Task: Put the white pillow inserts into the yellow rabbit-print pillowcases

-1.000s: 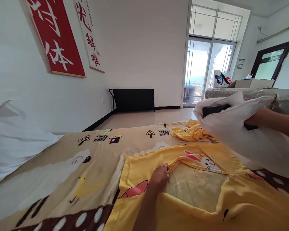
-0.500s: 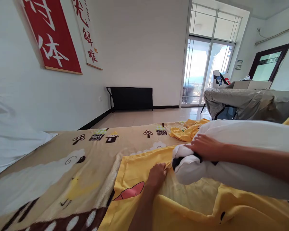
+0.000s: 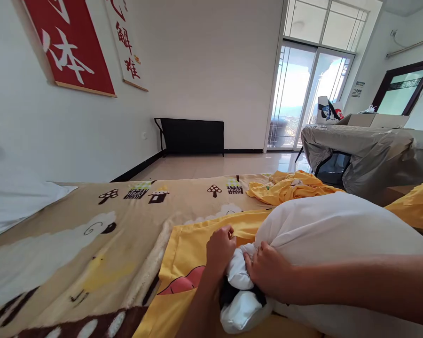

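A plump white pillow (image 3: 324,225) stretches across the right side, its near-left end bunched into a twisted lump with black patches. My right hand (image 3: 271,272) is closed over that bunched end, pressing it down and left. Beneath and beside the pillow lies a yellow pillowcase (image 3: 183,246) with a pink printed shape, its opening largely covered by the pillow. Just left of the lump, my left hand (image 3: 221,246) has its fingers curled at the yellow cloth's edge, which is partly hidden behind the hand.
A beige patterned blanket (image 3: 127,253) covers the bed. Crumpled yellow cloth (image 3: 292,185) lies near its far edge, and more yellow fabric (image 3: 416,206) shows at right. White bedding (image 3: 17,202) is at left. Beyond stand a plastic-covered table (image 3: 370,145) and a folded black frame (image 3: 192,136).
My right hand has brought the pillow's bunched end down and left, over the pillowcase opening and against my left hand. My left hand stays at the yellow cloth. The view has shifted slightly.
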A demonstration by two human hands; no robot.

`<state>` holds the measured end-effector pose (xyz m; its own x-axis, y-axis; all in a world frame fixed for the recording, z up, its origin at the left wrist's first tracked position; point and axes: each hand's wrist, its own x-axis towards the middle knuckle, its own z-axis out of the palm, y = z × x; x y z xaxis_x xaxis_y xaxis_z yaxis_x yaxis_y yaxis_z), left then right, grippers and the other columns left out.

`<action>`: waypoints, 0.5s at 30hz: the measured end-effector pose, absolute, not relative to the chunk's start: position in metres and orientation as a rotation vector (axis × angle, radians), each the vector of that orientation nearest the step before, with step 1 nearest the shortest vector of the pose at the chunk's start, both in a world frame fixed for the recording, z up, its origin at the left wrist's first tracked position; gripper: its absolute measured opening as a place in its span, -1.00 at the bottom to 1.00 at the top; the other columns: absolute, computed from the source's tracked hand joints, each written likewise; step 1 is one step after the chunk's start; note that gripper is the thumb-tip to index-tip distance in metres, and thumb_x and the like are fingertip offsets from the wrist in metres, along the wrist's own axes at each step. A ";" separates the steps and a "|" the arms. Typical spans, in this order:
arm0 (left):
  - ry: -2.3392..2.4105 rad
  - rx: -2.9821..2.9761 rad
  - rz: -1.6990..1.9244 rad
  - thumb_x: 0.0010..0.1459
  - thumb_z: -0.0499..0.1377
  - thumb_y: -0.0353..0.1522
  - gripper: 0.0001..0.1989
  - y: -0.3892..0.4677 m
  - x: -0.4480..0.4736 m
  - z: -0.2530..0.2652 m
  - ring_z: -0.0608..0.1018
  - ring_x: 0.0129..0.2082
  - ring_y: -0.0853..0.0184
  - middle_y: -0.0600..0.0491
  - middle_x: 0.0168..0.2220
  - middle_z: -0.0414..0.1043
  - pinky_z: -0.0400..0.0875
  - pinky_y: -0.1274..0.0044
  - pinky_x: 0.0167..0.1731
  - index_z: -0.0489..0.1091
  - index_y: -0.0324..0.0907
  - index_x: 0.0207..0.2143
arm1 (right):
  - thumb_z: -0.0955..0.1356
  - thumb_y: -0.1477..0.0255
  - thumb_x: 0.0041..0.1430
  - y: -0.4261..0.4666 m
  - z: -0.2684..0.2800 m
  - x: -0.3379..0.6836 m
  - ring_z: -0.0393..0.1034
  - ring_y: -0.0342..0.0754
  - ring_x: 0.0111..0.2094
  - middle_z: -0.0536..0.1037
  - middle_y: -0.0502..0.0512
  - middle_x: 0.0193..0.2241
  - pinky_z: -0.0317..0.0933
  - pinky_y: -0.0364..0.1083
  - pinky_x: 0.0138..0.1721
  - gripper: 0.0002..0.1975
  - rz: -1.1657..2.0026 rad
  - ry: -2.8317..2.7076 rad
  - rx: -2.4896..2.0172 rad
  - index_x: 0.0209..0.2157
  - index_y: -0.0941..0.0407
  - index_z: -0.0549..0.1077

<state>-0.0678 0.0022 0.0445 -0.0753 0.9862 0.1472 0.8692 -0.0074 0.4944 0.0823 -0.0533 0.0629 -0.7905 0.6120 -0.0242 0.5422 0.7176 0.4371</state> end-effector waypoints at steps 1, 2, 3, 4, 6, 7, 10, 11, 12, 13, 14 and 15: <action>2.030 1.965 0.714 0.05 0.08 -0.39 -0.88 -0.002 -0.063 0.049 0.49 -0.34 0.36 0.06 -0.36 0.50 0.16 0.57 -0.44 0.39 -0.15 -0.35 | 0.25 0.56 0.11 -0.057 0.062 0.082 0.41 0.06 -0.42 0.55 0.39 -0.36 0.17 0.03 -0.43 -0.62 0.645 2.754 0.910 -0.02 0.36 0.38; 2.031 1.980 0.731 0.06 0.08 -0.39 -0.89 -0.005 -0.058 0.054 0.49 -0.34 0.35 0.06 -0.36 0.50 0.16 0.56 -0.43 0.38 -0.15 -0.35 | 0.25 0.56 0.10 -0.060 0.062 0.081 0.40 0.06 -0.42 0.55 0.40 -0.34 0.15 0.02 -0.46 -0.65 0.647 2.749 0.873 -0.07 0.35 0.41; 2.031 2.006 0.727 0.06 0.07 -0.39 -0.90 -0.009 -0.054 0.057 0.49 -0.34 0.35 0.06 -0.35 0.49 0.16 0.56 -0.42 0.38 -0.15 -0.35 | 0.27 0.56 0.08 -0.061 0.063 0.079 0.40 0.06 -0.41 0.54 0.41 -0.32 0.14 0.01 -0.49 -0.69 0.629 2.750 0.848 -0.12 0.33 0.45; 2.032 2.040 0.698 0.07 0.07 -0.39 -0.90 -0.012 -0.051 0.061 0.49 -0.34 0.35 0.06 -0.35 0.49 0.16 0.55 -0.41 0.37 -0.14 -0.35 | 0.28 0.56 0.06 -0.060 0.066 0.078 0.40 0.06 -0.39 0.54 0.40 -0.31 0.13 0.00 -0.50 -0.73 0.589 2.749 0.825 -0.18 0.30 0.48; 2.032 2.117 0.590 0.09 0.05 -0.41 -0.90 -0.016 -0.046 0.065 0.50 -0.34 0.33 0.05 -0.35 0.49 0.17 0.54 -0.41 0.35 -0.14 -0.34 | 0.30 0.55 0.02 -0.052 0.075 0.076 0.41 0.07 -0.36 0.55 0.35 -0.30 0.14 -0.02 -0.48 -0.77 0.462 2.744 0.789 -0.25 0.26 0.50; 2.027 2.156 0.527 0.10 0.04 -0.42 -0.89 -0.018 -0.044 0.067 0.51 -0.32 0.32 0.04 -0.34 0.50 0.18 0.53 -0.41 0.35 -0.14 -0.33 | 0.30 0.54 0.01 -0.045 0.080 0.076 0.42 0.07 -0.34 0.55 0.32 -0.31 0.16 -0.02 -0.47 -0.77 0.389 2.732 0.777 -0.27 0.24 0.51; 2.007 2.224 0.392 0.11 0.04 -0.43 -0.86 -0.019 -0.042 0.069 0.53 -0.26 0.27 -0.01 -0.30 0.50 0.21 0.53 -0.39 0.34 -0.14 -0.27 | 0.31 0.48 -0.01 -0.021 0.095 0.079 0.45 0.10 -0.30 0.56 0.28 -0.33 0.20 -0.03 -0.42 -0.76 0.222 2.671 0.767 -0.26 0.23 0.51; 2.005 2.233 0.357 0.12 0.03 -0.44 -0.85 -0.019 -0.043 0.070 0.53 -0.24 0.25 -0.02 -0.29 0.50 0.22 0.53 -0.38 0.34 -0.14 -0.26 | 0.32 0.46 -0.02 -0.014 0.099 0.080 0.46 0.11 -0.29 0.56 0.28 -0.32 0.21 -0.03 -0.40 -0.74 0.193 2.651 0.779 -0.24 0.22 0.50; 2.010 2.236 0.322 0.12 0.01 -0.45 -0.83 -0.019 -0.043 0.072 0.53 -0.22 0.24 -0.03 -0.27 0.50 0.24 0.52 -0.37 0.34 -0.14 -0.24 | 0.32 0.44 -0.02 -0.008 0.101 0.081 0.47 0.11 -0.27 0.56 0.28 -0.29 0.23 -0.04 -0.39 -0.71 0.172 2.637 0.789 -0.21 0.22 0.48; 2.020 2.234 0.289 0.12 0.00 -0.46 -0.81 -0.019 -0.044 0.073 0.53 -0.21 0.23 -0.05 -0.26 0.50 0.25 0.52 -0.36 0.34 -0.15 -0.23 | 0.32 0.42 -0.02 -0.002 0.103 0.081 0.47 0.12 -0.26 0.56 0.27 -0.27 0.24 -0.04 -0.37 -0.68 0.160 2.632 0.799 -0.18 0.21 0.47; 2.032 2.232 0.259 0.12 0.00 -0.47 -0.80 -0.019 -0.045 0.074 0.53 -0.20 0.21 -0.07 -0.24 0.49 0.27 0.50 -0.34 0.34 -0.15 -0.22 | 0.31 0.40 -0.01 0.002 0.104 0.081 0.47 0.12 -0.24 0.56 0.27 -0.25 0.26 -0.03 -0.35 -0.65 0.151 2.635 0.803 -0.15 0.20 0.45; 2.044 2.230 0.234 0.12 -0.01 -0.47 -0.80 -0.019 -0.046 0.075 0.53 -0.19 0.20 -0.08 -0.23 0.48 0.29 0.49 -0.31 0.34 -0.16 -0.22 | 0.31 0.39 0.00 0.005 0.105 0.080 0.47 0.12 -0.22 0.55 0.27 -0.23 0.27 -0.02 -0.32 -0.64 0.146 2.639 0.808 -0.12 0.20 0.43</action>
